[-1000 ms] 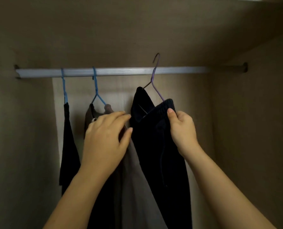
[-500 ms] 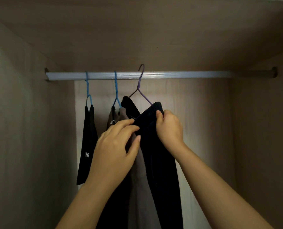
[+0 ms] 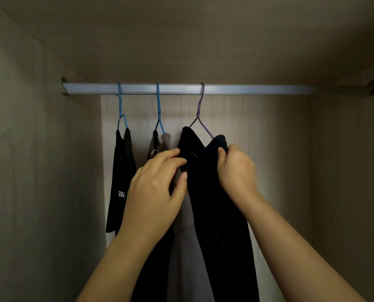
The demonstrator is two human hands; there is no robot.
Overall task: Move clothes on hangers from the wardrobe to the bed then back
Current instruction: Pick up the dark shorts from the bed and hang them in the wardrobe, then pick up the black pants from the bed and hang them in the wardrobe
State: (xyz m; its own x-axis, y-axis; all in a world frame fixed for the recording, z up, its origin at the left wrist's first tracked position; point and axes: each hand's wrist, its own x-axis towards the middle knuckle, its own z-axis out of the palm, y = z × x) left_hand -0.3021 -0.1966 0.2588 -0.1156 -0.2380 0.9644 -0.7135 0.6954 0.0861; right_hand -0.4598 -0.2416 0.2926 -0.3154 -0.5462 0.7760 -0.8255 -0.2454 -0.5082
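Note:
A silver rail crosses the wardrobe. A purple hanger is hooked over it and carries dark trousers. My right hand grips the right end of the trousers' waistband at the hanger. My left hand pinches the left part of the same dark garment, fingers curled at its edge. To the left hang a grey-brown garment on a blue hanger and a black garment with white lettering on another blue hanger.
The wardrobe's left wall and right wall close in the space, with the top panel just above the rail. The rail's right half holds no hangers.
The purple hanger's hook was lifted above the rail a second ago; now it sits over the rail. The view has shifted, so the clothes appear further right and lower.

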